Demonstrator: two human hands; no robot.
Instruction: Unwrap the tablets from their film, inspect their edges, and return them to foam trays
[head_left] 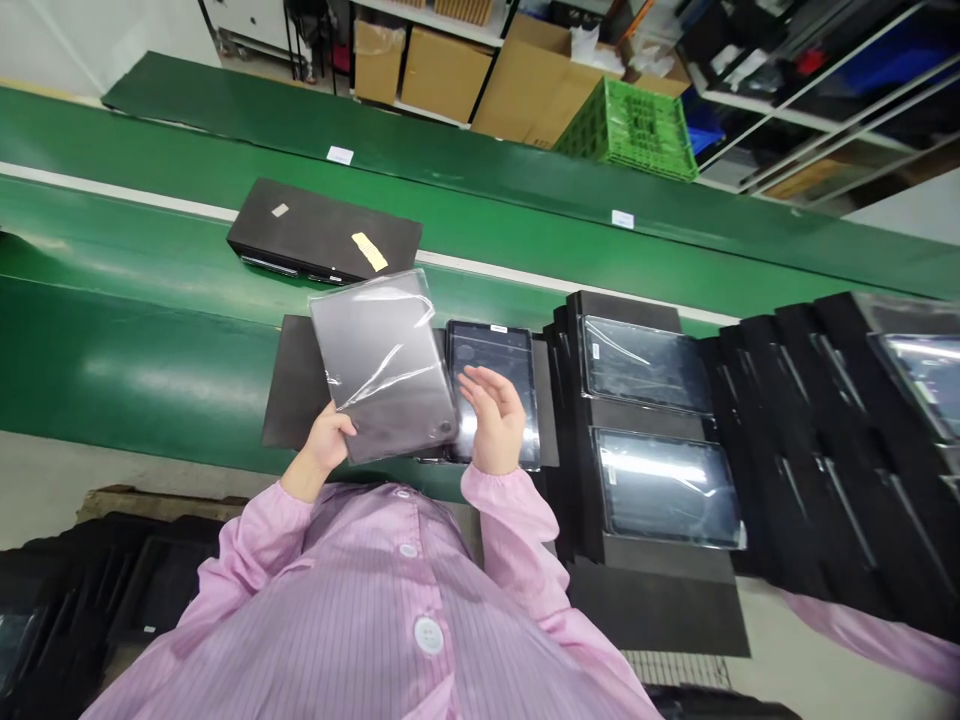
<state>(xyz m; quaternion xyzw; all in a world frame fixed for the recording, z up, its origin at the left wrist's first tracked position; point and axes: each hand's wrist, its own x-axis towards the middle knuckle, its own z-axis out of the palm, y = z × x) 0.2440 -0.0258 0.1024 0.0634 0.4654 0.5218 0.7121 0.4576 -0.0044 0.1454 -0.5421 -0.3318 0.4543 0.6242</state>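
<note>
My left hand (328,440) grips the lower left corner of a grey tablet (386,370) in a clear plastic sleeve. The tablet is tilted, its back with a round camera spot facing up. My right hand (495,420), fingers slightly curved and holding nothing, is just right of it. Below that hand a dark-screened tablet (491,345) with a small white label lies on a black foam sheet (289,390). The held tablet covers part of the foam sheet. Whether my right fingertips touch the lower tablet is hard to tell.
Stacked black foam trays (652,315) at right carry wrapped tablets (667,485). More trays (795,400) stand farther right, near another person's pink sleeve (877,640). A black foam stack (322,225) rests on the green conveyor (127,365). Behind stands a green crate (637,125).
</note>
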